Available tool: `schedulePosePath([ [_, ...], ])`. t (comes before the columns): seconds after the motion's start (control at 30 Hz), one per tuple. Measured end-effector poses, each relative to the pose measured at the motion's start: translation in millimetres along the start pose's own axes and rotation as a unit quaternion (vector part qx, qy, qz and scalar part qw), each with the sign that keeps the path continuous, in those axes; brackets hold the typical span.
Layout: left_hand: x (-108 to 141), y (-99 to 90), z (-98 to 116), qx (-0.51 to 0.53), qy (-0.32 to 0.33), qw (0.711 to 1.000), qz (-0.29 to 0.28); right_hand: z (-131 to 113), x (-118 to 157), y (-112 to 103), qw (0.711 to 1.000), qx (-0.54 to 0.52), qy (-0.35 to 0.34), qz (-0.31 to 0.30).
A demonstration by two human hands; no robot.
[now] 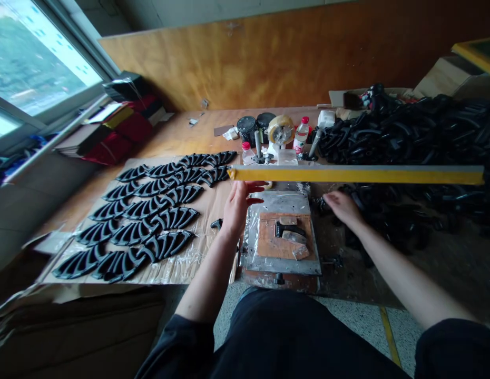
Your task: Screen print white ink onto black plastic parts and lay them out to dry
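A yellow-edged bar (359,174) runs across the view above the metal plate. My left hand (239,202) is raised beside the plate's left side, its fingers apart and pointing right, just under the bar's left end; nothing shows in it. To the right of the plate, my right hand (340,205) has its fingertips near small dark metal parts; whether it holds anything is too small to tell. On the metal plate (255,252), a wooden block (267,237) carries a curved black part (290,229). A small black piece (216,223) lies left of my left forearm.
Rows of black curved parts (150,216) lie on cardboard (207,205) at the left. A large heap of black parts (411,131) fills the right. Bottles (301,136), a tape roll (280,130) and black jars (246,128) stand behind the bar.
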State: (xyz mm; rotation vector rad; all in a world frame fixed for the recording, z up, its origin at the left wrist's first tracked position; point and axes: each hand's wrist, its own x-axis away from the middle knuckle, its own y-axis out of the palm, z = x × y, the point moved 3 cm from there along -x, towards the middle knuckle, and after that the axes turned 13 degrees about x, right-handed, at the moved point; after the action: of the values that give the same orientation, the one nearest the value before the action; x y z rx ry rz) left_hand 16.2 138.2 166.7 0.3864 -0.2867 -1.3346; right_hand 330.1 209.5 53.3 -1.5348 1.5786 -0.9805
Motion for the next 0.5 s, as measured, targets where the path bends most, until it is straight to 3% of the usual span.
schedulePosePath([
  [0.07,1.4,-1.7,-14.5,0.007,0.011,0.999,0.052,-21.5,31.0,40.9,0.987,0.049,-0.137,-0.066],
  [0.1,8.3,-4.4,-27.7,0.010,-0.005,0.997,0.073,-34.1,46.3,56.5,0.976,0.086,-0.190,-0.054],
  [0.17,33.7,-8.8,-65.0,0.009,-0.119,0.991,0.068,-57.3,73.3,78.5,0.961,0.155,-0.228,-0.033],
  [0.23,70.6,-9.7,-108.0,0.008,-0.312,0.950,0.005,-77.0,95.3,87.0,0.960,0.192,-0.202,-0.016],
  [0.3,102.3,-11.5,-137.8,0.044,-0.395,0.917,-0.012,-95.0,113.9,86.8,0.959,0.182,-0.215,-0.012],
  [0.37,116.4,-20.1,-151.1,0.072,-0.388,0.919,0.028,-105.6,124.3,81.7,0.948,0.132,-0.290,-0.021],
  [0.43,112.6,-41.4,-150.0,0.053,-0.350,0.933,0.072,-95.8,116.8,72.7,0.939,0.076,-0.333,-0.036],
  [0.5,96.1,-78.6,-138.9,-0.017,-0.309,0.945,0.105,-60.5,87.4,61.3,0.958,0.068,-0.278,-0.028],
])
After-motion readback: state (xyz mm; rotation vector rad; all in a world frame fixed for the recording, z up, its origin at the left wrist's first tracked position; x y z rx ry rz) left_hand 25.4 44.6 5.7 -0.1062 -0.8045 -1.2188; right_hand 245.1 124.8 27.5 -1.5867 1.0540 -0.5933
